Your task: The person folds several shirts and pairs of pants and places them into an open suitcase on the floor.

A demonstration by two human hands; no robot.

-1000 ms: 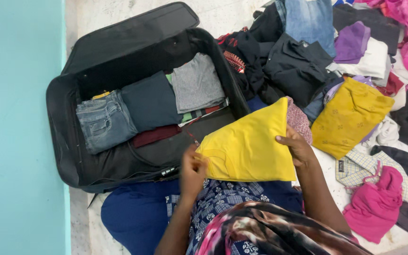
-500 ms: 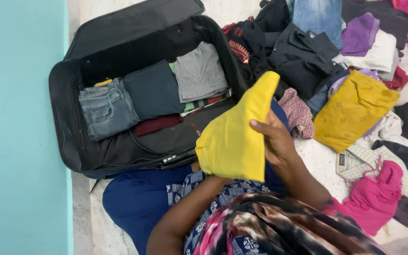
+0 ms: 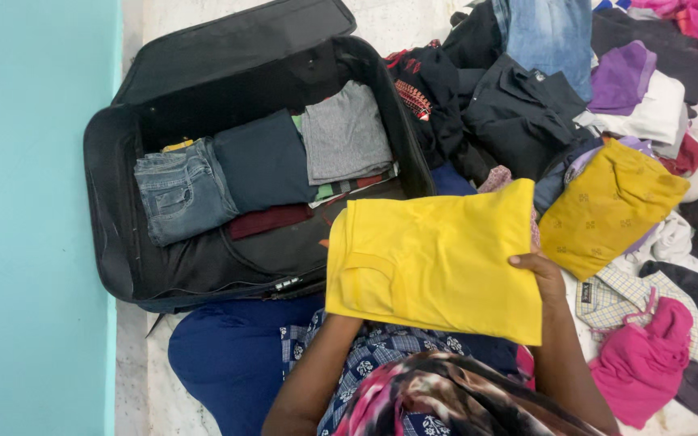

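A: How is the yellow shirt (image 3: 438,258) handling?

B: Judging by its look, it is soft, light and limp, so it is being carried flat. The right hand (image 3: 539,274) is gripping its right edge, fingers (image 3: 527,260) over the cloth. The left hand is hiding beneath it; I cannot tell its grip.

A: Where is it lying?

B: Just right of the open black suitcase (image 3: 115,242), which is holding folded jeans (image 3: 179,198), a dark top (image 3: 264,161) and a grey one (image 3: 345,133).

The folded shirt (image 3: 438,258) is plain bright yellow. The suitcase (image 3: 115,242) is black, holding faded blue jeans (image 3: 179,198), a dark teal top (image 3: 264,161) and a grey top (image 3: 345,137). A mustard cloth (image 3: 607,206) has small printed motifs; a pink garment (image 3: 640,363) lies nearby.
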